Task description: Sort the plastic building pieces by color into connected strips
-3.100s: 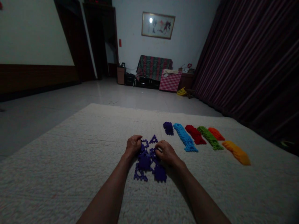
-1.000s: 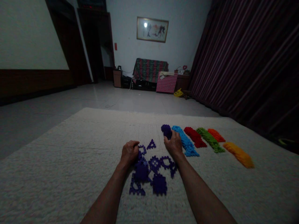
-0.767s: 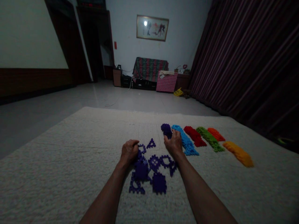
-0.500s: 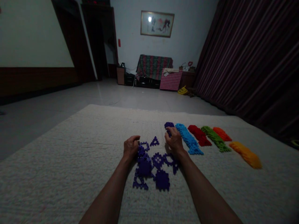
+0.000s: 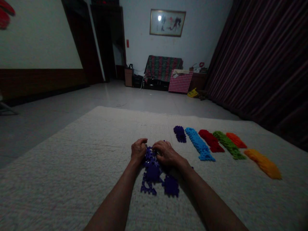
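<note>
Purple notched interlocking plates lie loose on the pale mat between my forearms, among them a square plate (image 5: 171, 185) and another plate (image 5: 152, 172) in an overlapping heap. My left hand (image 5: 139, 150) rests at the heap's left edge, its fingers curled; what they hold, if anything, is hidden. Over the heap's upper right side reaches my right hand (image 5: 167, 153), fingers bent and closing at a small purple plate (image 5: 151, 151). It covers several other pieces. Beyond it lies a short row of overlapping purple plates (image 5: 180, 134).
Right of the purple row lie rows of blue pieces (image 5: 199, 143), red pieces (image 5: 210, 140), green pieces (image 5: 228, 144), orange-red pieces (image 5: 235, 140) and yellow-orange pieces (image 5: 263, 163). All rest on the mat (image 5: 79, 154). A dark curtain (image 5: 260, 57) hangs at right.
My right hand has left the purple row and moved left and nearer to the loose heap. My left hand stays beside the heap. The view has shifted slightly to the left.
</note>
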{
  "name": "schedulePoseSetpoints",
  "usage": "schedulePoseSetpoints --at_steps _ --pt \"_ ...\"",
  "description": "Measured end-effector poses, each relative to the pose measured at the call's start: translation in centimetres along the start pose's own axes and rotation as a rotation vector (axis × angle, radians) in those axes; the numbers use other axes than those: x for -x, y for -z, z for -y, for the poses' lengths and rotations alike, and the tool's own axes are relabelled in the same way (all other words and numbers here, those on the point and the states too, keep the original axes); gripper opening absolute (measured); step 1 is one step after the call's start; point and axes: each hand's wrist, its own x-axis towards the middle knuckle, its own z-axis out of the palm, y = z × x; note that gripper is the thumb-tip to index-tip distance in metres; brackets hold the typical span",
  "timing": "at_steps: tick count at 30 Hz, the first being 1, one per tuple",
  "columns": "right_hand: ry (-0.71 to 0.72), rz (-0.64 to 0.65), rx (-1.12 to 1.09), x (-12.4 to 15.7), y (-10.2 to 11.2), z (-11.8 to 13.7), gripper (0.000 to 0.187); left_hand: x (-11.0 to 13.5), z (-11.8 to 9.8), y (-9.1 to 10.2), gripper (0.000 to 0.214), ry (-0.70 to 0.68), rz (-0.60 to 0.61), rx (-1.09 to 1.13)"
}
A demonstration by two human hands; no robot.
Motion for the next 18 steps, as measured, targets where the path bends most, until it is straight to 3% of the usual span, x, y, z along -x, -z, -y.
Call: schedulePoseSetpoints --at_steps 4,8,12,18 --pt "-0.002 -0.042 -0.039 -0.2 -0.4 -0.8 0.042 -0.1 0.0 0.0 0.039 0.021 -0.004 0.005" --pt "-0.003 -0.172 -0.108 -0.4 0.1 -2.2 0.054 -0.1 0.0 -0.1 0.038 0.03 -0.011 0.011" --pt "-0.11 -0.265 -0.124 0.5 1.4 -4.4 0.059 -0.1 0.0 -0.2 0.036 0.044 -0.015 0.028" --pt "-0.387 -0.138 -0.122 3.1 3.6 -8.4 0.064 -0.1 0.3 -0.3 0.036 0.055 0.002 0.054"
